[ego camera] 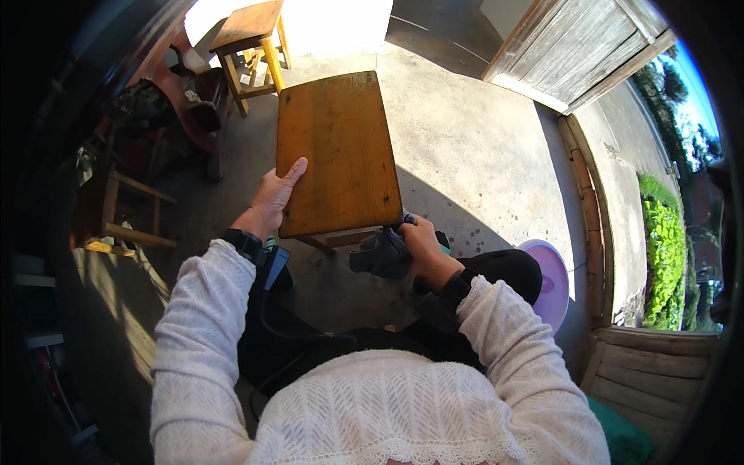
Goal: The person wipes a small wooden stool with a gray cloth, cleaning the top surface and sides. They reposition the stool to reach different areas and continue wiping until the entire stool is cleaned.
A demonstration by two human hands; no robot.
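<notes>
A wooden stool [334, 151] with a rectangular, orange-brown seat stands before me, its top facing up. My left hand [273, 195] grips the seat's left edge, thumb resting on the top and fingers hidden beneath. In my right hand [423, 241] is a dark grey cloth [381, 254], bunched and hanging below the near right corner of the seat. That hand is beside or touching a leg under the corner; the exact contact is hidden. Only part of the stool's lower frame shows below the near edge.
Another wooden stool [247, 29] stands at the far left. Nearer on the left is a stool-like wooden frame [139, 232], apparently on its side. A pink plastic basin [549, 285] is at my right, by the doorway. An open wooden door [581, 49] is at the upper right.
</notes>
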